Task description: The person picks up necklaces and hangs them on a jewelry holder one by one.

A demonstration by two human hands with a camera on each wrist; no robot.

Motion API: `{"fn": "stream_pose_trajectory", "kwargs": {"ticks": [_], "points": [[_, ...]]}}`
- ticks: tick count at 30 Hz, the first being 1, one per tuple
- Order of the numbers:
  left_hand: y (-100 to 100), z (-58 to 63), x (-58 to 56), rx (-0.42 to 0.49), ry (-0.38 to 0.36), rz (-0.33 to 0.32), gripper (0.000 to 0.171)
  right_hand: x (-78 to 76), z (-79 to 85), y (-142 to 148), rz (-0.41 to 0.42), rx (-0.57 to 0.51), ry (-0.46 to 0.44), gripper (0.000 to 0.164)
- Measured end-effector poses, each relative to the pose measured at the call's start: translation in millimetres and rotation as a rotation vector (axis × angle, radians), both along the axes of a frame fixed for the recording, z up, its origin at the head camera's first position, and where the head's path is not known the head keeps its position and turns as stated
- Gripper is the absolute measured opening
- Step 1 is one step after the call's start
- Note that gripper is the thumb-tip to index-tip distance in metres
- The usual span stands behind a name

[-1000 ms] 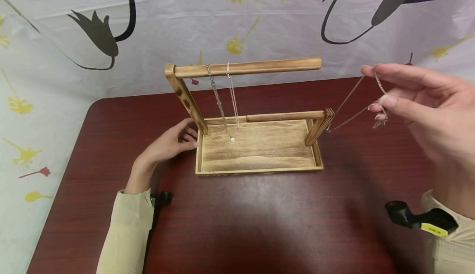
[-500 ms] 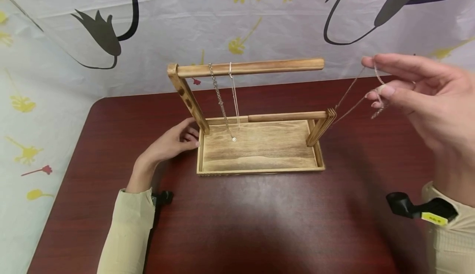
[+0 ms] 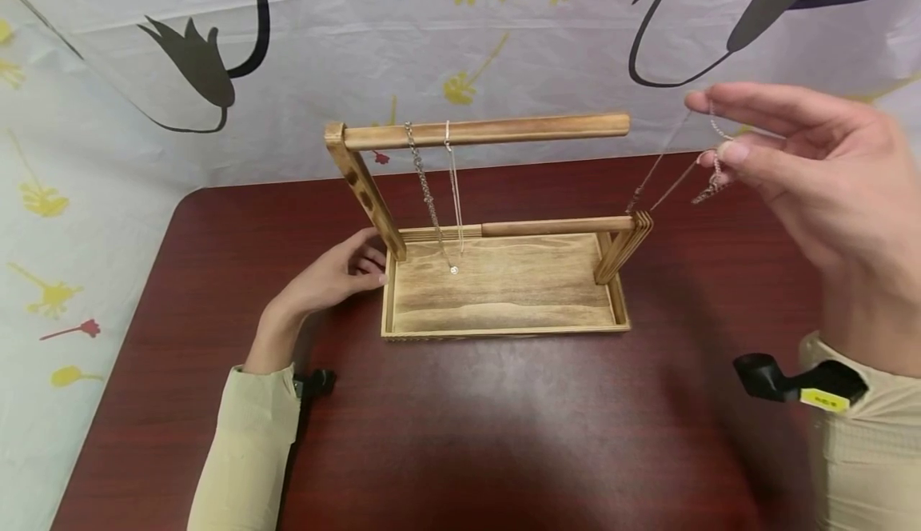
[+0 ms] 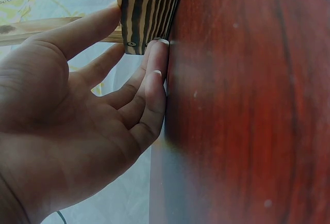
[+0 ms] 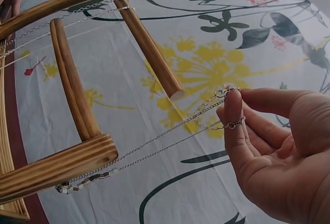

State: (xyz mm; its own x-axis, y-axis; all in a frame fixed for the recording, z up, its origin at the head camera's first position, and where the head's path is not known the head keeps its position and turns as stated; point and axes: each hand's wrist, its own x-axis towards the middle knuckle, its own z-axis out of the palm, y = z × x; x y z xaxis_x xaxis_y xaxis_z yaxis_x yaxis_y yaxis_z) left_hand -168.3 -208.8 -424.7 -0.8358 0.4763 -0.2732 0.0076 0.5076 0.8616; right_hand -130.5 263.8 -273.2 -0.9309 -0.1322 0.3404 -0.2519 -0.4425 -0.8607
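A wooden necklace stand with a tray base and two raised bars stands on the table. Two silver necklaces hang from its upper bar, one with a small round pendant. My right hand pinches another silver necklace, spread between thumb and fingers in two strands. These run down to the right end of the lower bar, where a chunkier section shows in the right wrist view; whether it touches the wood I cannot tell. My left hand touches the tray's left end, fingers loosely bent.
Dark red table under the stand. Behind it hangs a white cloth printed with flowers. The upper bar's right end is free-standing, unsupported, near my right hand. A black wrist camera sits at the right sleeve.
My right hand has moved up and slightly left, carrying the necklace, whose lower part rose from beside the lower bar's end to just behind it. The left hand keeps its place against the tray.
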Motion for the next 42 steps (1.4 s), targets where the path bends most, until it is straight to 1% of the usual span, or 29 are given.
{"fn": "stream_pose_trajectory", "kwargs": {"ticks": [7,18,25,29,34,36,42], "points": [[0,0.3,0.8,0.003,-0.008,0.004,0.074,-3.6,4.8,-8,0.034,0.019,-0.019,0.048],[0,0.4,1.8,-0.005,-0.004,0.005,0.073,-10.1,6.2,-15,0.063,0.002,-0.048,0.048],[-2,-0.3,1.3,-0.004,-0.002,0.004,0.072,-14.4,9.2,-21,0.102,-0.009,-0.048,0.047],[-1,0.0,1.1,-0.005,-0.002,0.000,0.072,-14.2,12.0,-25,0.107,0.038,-0.046,0.047],[0,0.7,1.0,-0.007,-0.001,-0.004,0.071,-15.7,13.5,-29,0.118,0.071,-0.057,0.048],[0,0.9,0.8,-0.006,-0.002,-0.003,0.072,-17.3,13.3,-30,0.134,0.067,-0.056,0.049],[0,-0.4,-0.7,-0.002,-0.004,-0.004,0.073,-20.6,13.3,-35,0.142,0.066,-0.054,0.048]]}}
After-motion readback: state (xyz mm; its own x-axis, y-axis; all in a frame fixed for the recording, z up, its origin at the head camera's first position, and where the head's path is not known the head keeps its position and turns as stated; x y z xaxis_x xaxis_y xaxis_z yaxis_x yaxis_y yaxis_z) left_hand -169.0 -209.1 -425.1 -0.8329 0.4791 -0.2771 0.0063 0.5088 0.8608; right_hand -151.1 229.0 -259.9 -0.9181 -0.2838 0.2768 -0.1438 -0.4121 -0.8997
